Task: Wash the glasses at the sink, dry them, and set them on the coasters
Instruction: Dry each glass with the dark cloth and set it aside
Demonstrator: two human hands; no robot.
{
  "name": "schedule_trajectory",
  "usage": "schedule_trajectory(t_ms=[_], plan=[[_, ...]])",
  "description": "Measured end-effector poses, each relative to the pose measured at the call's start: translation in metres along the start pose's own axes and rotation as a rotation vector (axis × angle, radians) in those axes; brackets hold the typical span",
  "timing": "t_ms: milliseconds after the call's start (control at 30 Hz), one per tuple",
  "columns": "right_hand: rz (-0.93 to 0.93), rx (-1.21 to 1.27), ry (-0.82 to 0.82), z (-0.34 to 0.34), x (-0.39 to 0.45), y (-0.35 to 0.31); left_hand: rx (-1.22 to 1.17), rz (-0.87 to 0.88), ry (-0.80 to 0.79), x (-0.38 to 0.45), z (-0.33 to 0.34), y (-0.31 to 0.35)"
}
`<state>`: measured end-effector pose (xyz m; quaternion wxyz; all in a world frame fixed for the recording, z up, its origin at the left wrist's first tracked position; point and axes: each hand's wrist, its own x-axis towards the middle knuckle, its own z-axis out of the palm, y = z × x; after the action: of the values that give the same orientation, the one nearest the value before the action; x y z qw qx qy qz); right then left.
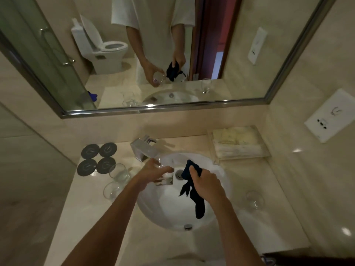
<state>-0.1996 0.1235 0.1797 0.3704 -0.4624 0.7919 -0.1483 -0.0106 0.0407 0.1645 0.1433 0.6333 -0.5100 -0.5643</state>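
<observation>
1. Left hand (153,170) is over the sink (221,181), just in front of the faucet (143,148), fingers curled round a clear glass (166,176). The glass is hard to make out against the white basin; the mirror (192,110) reflection shows it gripped by the side wall.
2. Right hand (206,182) is closed on a dark cloth (192,181); the loose end hangs down toward the near side of the basin.
3. Key relation: cloth lies directly right of the held glass, near but not touching, with the drain (179,173) between them. Cannot tell for certain which way the glass's long axis or mouth points.
4. Judgement: the step in hand is wiping this glass. The coming move turns on bringing the right hand leftward to the glass, or turning the mouth toward the cloth.
5. Other glasses: two glasses (117,181) stand on the desk (96,217) left of the sink, one touching or nearly touching the other; one more glass (254,199) is on the right side, well apart.
6. Four coasters (98,158) at back left, all bare; nearer the left hand. No glass placed yet.
7. Risk: wet glass, one-handed hold over a hard basin.
</observation>
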Motion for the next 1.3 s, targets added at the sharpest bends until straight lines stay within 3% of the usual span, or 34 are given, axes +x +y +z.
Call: schedule_trajectory(t_ms=[167,267,367,533,667,800,867,1300], plan=[[-0.082,0.361,0.025,-0.007,-0.010,-0.018,-0.218,0.154,0.134,-0.027,0.001,0.012],[-0.146,0.401,-0.010,-0.009,-0.016,-0.024,-0.300,0.246,0.183,-0.035,0.001,0.015],[-0.152,0.311,0.016,-0.008,-0.015,-0.028,-0.251,0.308,0.215,-0.039,-0.004,0.012],[-0.138,-0.090,0.043,-0.001,-0.014,-0.025,-0.033,0.417,0.350,-0.050,-0.007,0.000],[-0.028,-0.101,-0.051,0.002,-0.016,-0.021,-0.044,0.421,0.371,-0.055,-0.010,-0.008],[0.093,0.182,-0.232,0.004,-0.021,-0.016,-0.087,0.386,0.365,-0.059,-0.009,-0.012],[0.091,0.181,-0.312,0.004,-0.025,-0.015,-0.079,0.382,0.360,-0.060,-0.007,-0.014],[0.089,-0.054,-0.127,0.011,-0.023,-0.008,-0.076,0.389,0.382,-0.069,-0.003,-0.014]])
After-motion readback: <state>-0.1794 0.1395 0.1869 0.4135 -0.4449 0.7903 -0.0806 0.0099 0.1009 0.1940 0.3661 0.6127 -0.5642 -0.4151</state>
